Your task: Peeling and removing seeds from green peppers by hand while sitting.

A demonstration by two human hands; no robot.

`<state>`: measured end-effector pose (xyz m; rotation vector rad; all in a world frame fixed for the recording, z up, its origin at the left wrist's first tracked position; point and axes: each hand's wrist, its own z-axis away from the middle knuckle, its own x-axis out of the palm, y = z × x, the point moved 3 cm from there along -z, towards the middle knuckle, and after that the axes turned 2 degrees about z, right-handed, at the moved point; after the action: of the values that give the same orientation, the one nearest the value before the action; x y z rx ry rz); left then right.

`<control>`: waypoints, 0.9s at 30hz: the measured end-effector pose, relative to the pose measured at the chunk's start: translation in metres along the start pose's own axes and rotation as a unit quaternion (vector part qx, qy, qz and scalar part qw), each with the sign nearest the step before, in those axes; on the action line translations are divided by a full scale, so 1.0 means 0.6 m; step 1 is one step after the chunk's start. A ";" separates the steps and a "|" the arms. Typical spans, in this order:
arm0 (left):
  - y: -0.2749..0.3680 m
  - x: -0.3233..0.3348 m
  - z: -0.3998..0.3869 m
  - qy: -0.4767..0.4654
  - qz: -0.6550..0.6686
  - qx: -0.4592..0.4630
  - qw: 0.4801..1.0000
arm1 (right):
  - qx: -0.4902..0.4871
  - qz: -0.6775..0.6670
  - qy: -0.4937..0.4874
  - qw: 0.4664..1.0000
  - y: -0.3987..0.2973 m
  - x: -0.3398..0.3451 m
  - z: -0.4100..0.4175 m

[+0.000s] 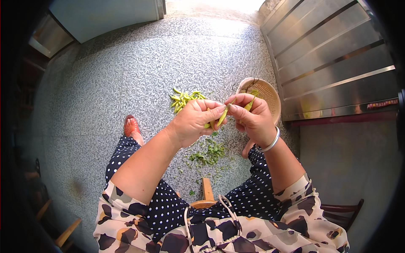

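Observation:
My left hand and my right hand meet in front of me. Between thumb and forefinger my left hand grips a yellow-green chili pepper, and more peppers lie in its curled fingers. The right thumb and forefinger pinch at the upper end of that pepper; another green pepper sits within the right fingers. Beyond my left hand is a pile of yellow-green peppers on the floor. Green stem and leaf scraps lie below the hands, between my legs.
A beige plastic basket stands behind my right hand, partly hidden by it. At the right is a metal door. Part of a wooden stool shows under me, and a dark red wooden chair stands at the lower right.

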<state>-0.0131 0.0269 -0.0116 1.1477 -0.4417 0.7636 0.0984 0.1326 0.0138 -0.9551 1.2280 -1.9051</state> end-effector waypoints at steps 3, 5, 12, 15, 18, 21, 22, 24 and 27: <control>0.000 0.000 0.000 -0.023 -0.007 -0.009 1.000 | -0.085 0.054 0.034 0.994 0.001 0.004 0.000; 0.003 0.001 -0.002 0.024 -0.064 0.013 0.998 | -0.099 0.079 0.036 0.991 0.004 0.002 0.000; 0.014 0.000 0.001 0.015 -0.196 0.081 0.977 | -0.012 0.044 0.027 0.999 0.008 0.004 0.001; 0.008 -0.005 0.001 0.026 -0.234 0.119 0.965 | 0.030 0.005 0.020 0.999 0.011 0.010 0.002; 0.016 0.001 0.006 0.027 -0.263 0.131 0.955 | 0.121 -0.171 -0.046 0.977 0.028 0.009 0.001; 0.021 0.005 0.011 0.032 -0.351 0.164 0.921 | 0.172 -0.222 -0.080 0.956 0.034 0.006 0.002; 0.024 0.007 0.014 0.032 -0.390 0.194 0.900 | 0.172 -0.222 -0.081 0.956 0.033 0.005 0.002; 0.025 0.008 0.017 0.032 -0.427 0.222 0.876 | 0.201 -0.257 -0.102 0.940 0.032 0.009 0.004; 0.022 0.007 0.018 0.051 -0.443 0.222 0.867 | 0.133 -0.093 -0.003 0.987 0.013 0.009 0.007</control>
<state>-0.0193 0.0211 0.0037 1.5453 0.3857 0.0956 0.1005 0.1236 0.0087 -0.9562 0.8777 -2.1449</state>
